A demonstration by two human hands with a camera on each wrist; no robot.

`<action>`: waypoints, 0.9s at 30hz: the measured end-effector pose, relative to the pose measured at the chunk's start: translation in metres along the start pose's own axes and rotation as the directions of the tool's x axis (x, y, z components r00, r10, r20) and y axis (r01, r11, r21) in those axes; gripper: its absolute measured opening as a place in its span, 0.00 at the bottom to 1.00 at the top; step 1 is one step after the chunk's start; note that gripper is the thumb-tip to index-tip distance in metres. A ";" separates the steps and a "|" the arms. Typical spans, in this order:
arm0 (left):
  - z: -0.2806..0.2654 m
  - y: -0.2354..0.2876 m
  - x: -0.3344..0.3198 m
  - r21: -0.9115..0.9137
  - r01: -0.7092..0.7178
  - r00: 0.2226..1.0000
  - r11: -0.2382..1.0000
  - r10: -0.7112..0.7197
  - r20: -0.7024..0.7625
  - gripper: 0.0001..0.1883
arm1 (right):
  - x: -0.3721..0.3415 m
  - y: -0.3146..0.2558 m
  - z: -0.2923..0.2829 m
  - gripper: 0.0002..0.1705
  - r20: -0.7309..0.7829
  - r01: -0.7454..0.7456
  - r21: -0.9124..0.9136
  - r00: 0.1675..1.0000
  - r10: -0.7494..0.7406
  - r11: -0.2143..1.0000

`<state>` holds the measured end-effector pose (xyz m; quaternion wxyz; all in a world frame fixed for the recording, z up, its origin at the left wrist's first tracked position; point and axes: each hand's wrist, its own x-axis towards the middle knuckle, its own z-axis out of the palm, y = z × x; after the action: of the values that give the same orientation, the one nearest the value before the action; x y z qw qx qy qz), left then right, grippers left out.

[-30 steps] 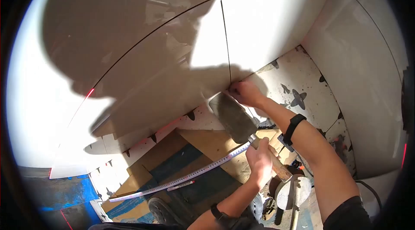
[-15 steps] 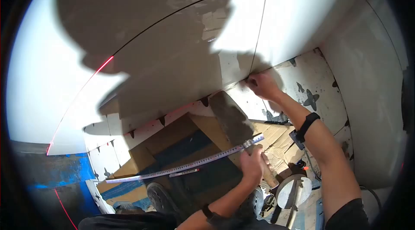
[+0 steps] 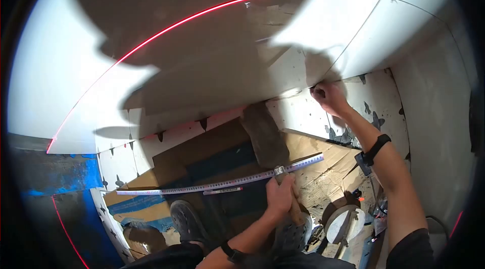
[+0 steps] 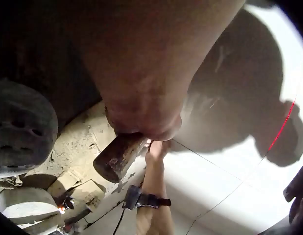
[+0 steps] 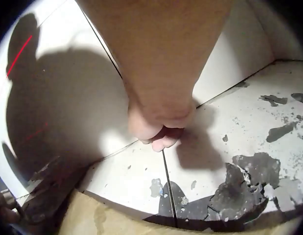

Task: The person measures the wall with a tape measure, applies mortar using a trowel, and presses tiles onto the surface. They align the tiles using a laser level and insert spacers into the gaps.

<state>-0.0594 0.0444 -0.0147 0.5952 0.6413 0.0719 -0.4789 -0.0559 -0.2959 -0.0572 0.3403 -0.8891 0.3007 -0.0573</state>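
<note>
My left hand [image 3: 280, 196] grips the wooden handle [image 4: 117, 159] of a trowel. The trowel's broad grey blade [image 3: 265, 137] points away from me, over the cardboard and toward the foot of the white tiled wall [image 3: 222, 84]. My right hand [image 3: 329, 100] is at the seam between wall and floor, beside the wall's upright joint. Its fingers [image 5: 163, 143] are curled down at the floor tile [image 5: 129, 171], close to a dark joint line. I cannot tell whether they pinch something small, as the hand's back covers most of them.
Across the cardboard [image 3: 323, 148] lies a measuring tape [image 3: 202, 188], with a marker pen [image 3: 223, 190] below it. A round white disc-shaped piece [image 3: 353, 223] with a stick across it sits at lower right. My shoe [image 3: 188, 221] stands near the tape. A red laser line [image 3: 192, 15] crosses the wall.
The head view has turned, so the wall joint appears farther right. The trowel blade has drawn left, away from my right hand, which stays low by the joint.
</note>
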 end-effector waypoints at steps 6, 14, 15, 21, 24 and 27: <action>-0.015 0.043 -0.018 -0.055 0.103 0.994 0.993 -0.101 0.040 0.12 | 0.000 -0.003 0.002 0.17 -0.054 -0.045 -0.027 0.998 0.043 0.999; -0.018 0.065 -0.023 -0.108 0.183 0.982 0.977 -0.176 0.072 0.13 | 0.000 -0.003 0.002 0.16 -0.033 -0.076 -0.025 0.997 0.075 0.997; -0.018 0.065 -0.022 -0.116 0.180 0.981 0.977 -0.171 0.087 0.13 | 0.000 -0.002 0.004 0.17 -0.062 -0.054 0.004 0.997 0.054 0.999; -0.013 0.046 -0.015 -0.101 0.123 0.991 0.987 -0.117 0.064 0.13 | -0.001 -0.010 -0.001 0.16 -0.067 -0.012 0.020 0.998 0.013 1.000; -0.021 0.051 -0.019 -0.072 0.133 0.989 0.988 -0.128 0.076 0.13 | -0.001 0.000 0.003 0.15 -0.059 -0.026 0.011 0.998 0.026 1.000; -0.031 0.051 -0.022 -0.086 0.112 0.994 0.990 -0.112 0.008 0.13 | 0.002 0.001 0.004 0.13 -0.071 -0.021 0.038 0.997 0.023 0.999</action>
<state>-0.0216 0.0665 0.0310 0.5946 0.6094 0.1274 -0.5088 -0.0538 -0.2948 -0.0612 0.3464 -0.8767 0.3212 -0.0907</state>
